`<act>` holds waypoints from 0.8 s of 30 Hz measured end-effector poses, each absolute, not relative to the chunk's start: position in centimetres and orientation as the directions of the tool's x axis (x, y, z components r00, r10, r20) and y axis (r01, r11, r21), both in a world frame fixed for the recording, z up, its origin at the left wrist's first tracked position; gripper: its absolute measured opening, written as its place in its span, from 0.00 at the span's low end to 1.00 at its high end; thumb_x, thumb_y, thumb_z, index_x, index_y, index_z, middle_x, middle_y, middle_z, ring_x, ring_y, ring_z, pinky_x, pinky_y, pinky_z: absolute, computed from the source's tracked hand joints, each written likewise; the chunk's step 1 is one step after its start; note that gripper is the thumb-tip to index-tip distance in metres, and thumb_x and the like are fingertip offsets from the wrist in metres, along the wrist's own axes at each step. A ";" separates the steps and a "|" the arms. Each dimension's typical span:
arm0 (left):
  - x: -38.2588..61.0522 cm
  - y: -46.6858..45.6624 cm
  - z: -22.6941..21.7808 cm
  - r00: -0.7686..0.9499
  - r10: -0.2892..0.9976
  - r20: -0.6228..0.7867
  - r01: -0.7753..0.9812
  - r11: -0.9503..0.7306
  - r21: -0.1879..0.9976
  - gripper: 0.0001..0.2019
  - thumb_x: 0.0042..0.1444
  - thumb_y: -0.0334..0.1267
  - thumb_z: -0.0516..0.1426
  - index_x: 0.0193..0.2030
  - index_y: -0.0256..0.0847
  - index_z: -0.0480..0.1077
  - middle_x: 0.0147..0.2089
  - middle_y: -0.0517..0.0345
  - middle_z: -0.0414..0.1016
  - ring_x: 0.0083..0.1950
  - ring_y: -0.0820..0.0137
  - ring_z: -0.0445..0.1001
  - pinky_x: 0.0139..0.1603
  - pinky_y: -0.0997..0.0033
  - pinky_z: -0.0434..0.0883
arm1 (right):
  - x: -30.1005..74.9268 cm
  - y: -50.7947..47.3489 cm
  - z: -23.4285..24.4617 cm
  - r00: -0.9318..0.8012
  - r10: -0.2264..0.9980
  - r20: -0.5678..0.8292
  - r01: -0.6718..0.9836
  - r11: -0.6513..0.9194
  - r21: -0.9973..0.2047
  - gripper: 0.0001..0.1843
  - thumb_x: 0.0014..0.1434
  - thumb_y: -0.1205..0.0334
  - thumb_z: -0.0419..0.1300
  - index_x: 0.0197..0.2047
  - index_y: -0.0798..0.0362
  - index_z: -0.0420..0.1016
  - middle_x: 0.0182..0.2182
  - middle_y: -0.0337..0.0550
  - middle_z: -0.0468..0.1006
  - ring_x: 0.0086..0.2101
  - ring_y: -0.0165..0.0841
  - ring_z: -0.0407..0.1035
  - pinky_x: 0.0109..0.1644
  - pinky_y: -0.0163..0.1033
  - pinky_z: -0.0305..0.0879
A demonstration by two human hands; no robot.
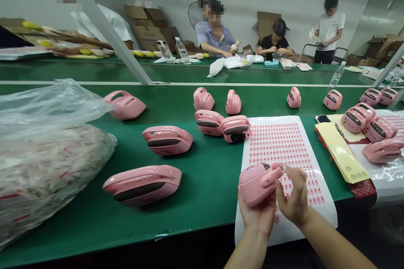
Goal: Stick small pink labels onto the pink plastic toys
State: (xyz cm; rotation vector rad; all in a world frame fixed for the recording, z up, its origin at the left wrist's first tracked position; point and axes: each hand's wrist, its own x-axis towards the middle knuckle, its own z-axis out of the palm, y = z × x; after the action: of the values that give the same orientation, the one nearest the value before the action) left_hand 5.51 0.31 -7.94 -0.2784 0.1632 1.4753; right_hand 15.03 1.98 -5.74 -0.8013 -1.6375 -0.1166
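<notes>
One pink plastic handled unit [257, 185] is sitting in the left hand [256, 215] at about 6 o'clock, the fingers cupped closed under it, just above a white sheet of small pink labels [325, 218]. The right hand [294, 195] is pinching up against the unit's handle; whether its fingertips are gripping a label is too small to tell. Two more units [208, 122] are standing near the sheet's top edge at 12 o'clock, and yellow envelopes [342, 153] are lying just beside it at 3 o'clock. At 9 o'clock, a wide stretch of green tabletop [202, 214] is showing between the sheet and another unit [142, 185]. The sheet's lower end is lying across the tabletop's near edge, right below the hands.
</notes>
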 end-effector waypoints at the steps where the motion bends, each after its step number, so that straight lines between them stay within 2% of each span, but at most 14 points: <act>1: 5.5 0.3 -7.8 0.073 0.952 -0.296 -0.996 0.052 -0.078 0.21 0.56 0.40 0.52 0.56 0.38 0.67 0.45 0.44 0.76 0.42 0.59 0.77 0.42 0.61 0.75 | 15.1 2.1 -5.7 0.023 0.508 0.861 0.553 0.711 -0.435 0.30 0.60 0.70 0.53 0.63 0.50 0.51 0.47 0.51 0.72 0.47 0.41 0.69 0.46 0.51 0.70; 5: 5.9 0.2 -7.0 0.017 0.904 -0.426 -1.000 0.009 -0.021 0.18 0.58 0.42 0.50 0.52 0.39 0.70 0.40 0.47 0.78 0.37 0.61 0.78 0.36 0.64 0.76 | 14.5 2.1 -5.6 0.093 0.809 0.580 0.393 0.505 -0.768 0.32 0.61 0.59 0.54 0.65 0.51 0.46 0.55 0.57 0.64 0.55 0.45 0.63 0.54 0.57 0.65; 9: 5.2 0.2 -7.2 -0.082 0.897 -0.435 -0.995 -0.045 0.093 0.18 0.56 0.46 0.51 0.49 0.41 0.72 0.38 0.48 0.78 0.35 0.58 0.77 0.31 0.62 0.76 | 15.0 1.6 -7.1 0.000 0.911 0.413 0.213 0.403 -0.890 0.35 0.61 0.58 0.54 0.66 0.48 0.42 0.60 0.57 0.60 0.58 0.43 0.62 0.57 0.53 0.65; 12: 3.4 0.4 -8.1 -0.193 0.895 -0.403 -0.974 -0.127 0.185 0.21 0.54 0.48 0.52 0.51 0.40 0.70 0.42 0.46 0.78 0.37 0.56 0.78 0.30 0.60 0.76 | 16.7 0.2 -9.4 -0.019 0.896 0.444 0.293 0.430 -0.854 0.33 0.62 0.62 0.53 0.66 0.46 0.43 0.59 0.56 0.62 0.52 0.41 0.69 0.53 0.52 0.69; 15: 1.6 0.7 -8.9 -0.311 0.863 -0.399 -0.942 -0.224 0.251 0.24 0.55 0.51 0.52 0.55 0.41 0.67 0.45 0.46 0.77 0.38 0.55 0.78 0.28 0.60 0.77 | 18.2 -1.9 -11.9 -0.194 0.801 0.567 0.442 0.587 -0.678 0.32 0.62 0.65 0.51 0.67 0.46 0.44 0.48 0.52 0.72 0.41 0.39 0.75 0.46 0.51 0.73; 17: 1.1 0.8 -9.1 -0.361 0.844 -0.396 -0.923 -0.263 0.281 0.23 0.57 0.51 0.50 0.54 0.41 0.67 0.44 0.48 0.78 0.37 0.57 0.78 0.26 0.61 0.76 | 18.5 -3.1 -13.3 -0.315 0.724 0.613 0.503 0.676 -0.539 0.33 0.63 0.68 0.48 0.68 0.47 0.43 0.43 0.51 0.76 0.40 0.39 0.75 0.46 0.53 0.74; 19: 1.0 0.9 -9.1 -0.395 0.832 -0.389 -0.907 -0.285 0.310 0.20 0.58 0.50 0.48 0.51 0.43 0.69 0.40 0.51 0.80 0.35 0.59 0.78 0.25 0.63 0.76 | 18.3 -3.9 -14.4 -0.336 0.680 0.652 0.551 0.704 -0.449 0.33 0.63 0.72 0.45 0.69 0.47 0.41 0.41 0.50 0.77 0.40 0.40 0.75 0.47 0.56 0.73; 22: 1.5 0.9 -8.7 -0.452 0.816 -0.360 -0.863 -0.300 0.406 0.18 0.58 0.50 0.50 0.48 0.46 0.71 0.36 0.56 0.80 0.34 0.61 0.78 0.27 0.64 0.76 | 17.6 -4.4 -14.9 -0.284 0.664 0.691 0.523 0.712 -0.469 0.32 0.63 0.74 0.44 0.68 0.44 0.46 0.37 0.48 0.77 0.36 0.39 0.75 0.43 0.54 0.75; 24: 1.6 0.7 -8.5 -0.490 0.813 -0.314 -0.814 -0.297 0.499 0.21 0.52 0.53 0.56 0.48 0.45 0.72 0.37 0.56 0.80 0.37 0.60 0.77 0.30 0.64 0.76 | 17.5 -4.2 -14.1 -0.215 0.723 0.657 0.443 0.671 -0.594 0.30 0.63 0.72 0.46 0.66 0.42 0.51 0.36 0.46 0.75 0.31 0.36 0.74 0.38 0.49 0.77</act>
State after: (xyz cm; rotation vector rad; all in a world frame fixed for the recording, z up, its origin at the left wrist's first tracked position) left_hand 1.59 0.75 -8.45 -0.0014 0.7488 1.9437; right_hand 17.52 -4.21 -14.10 -0.9204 -1.8553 0.3399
